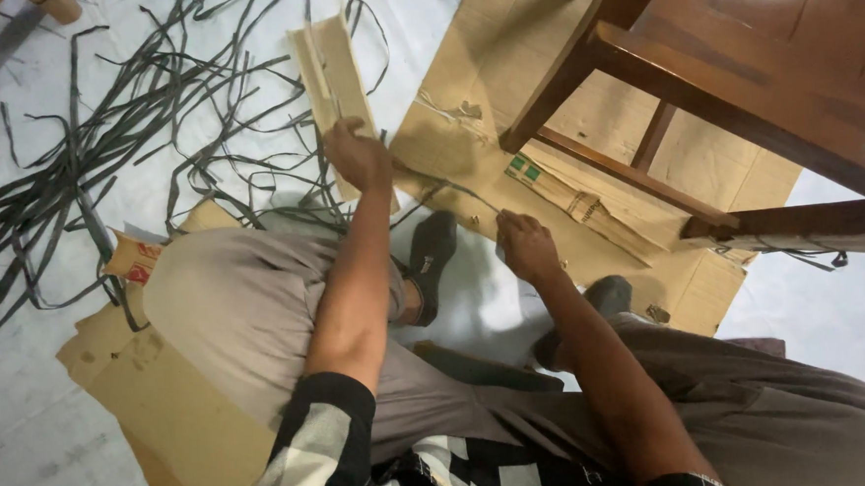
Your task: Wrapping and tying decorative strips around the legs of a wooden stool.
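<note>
Cardboard, a folded tan strip [333, 85], stands in your left hand [357, 156], closed around its lower end. Beside it, your right hand [525, 245] pinches a thin dark strap [460, 194]; keep both firm so neither slips.

The person wears a black-and-white checked shirt [325, 446] with sleeves pushed above the elbows, loose grey-brown trousers [248, 302], and dark grey socks [433, 253]. Both forearms are bare.
</note>
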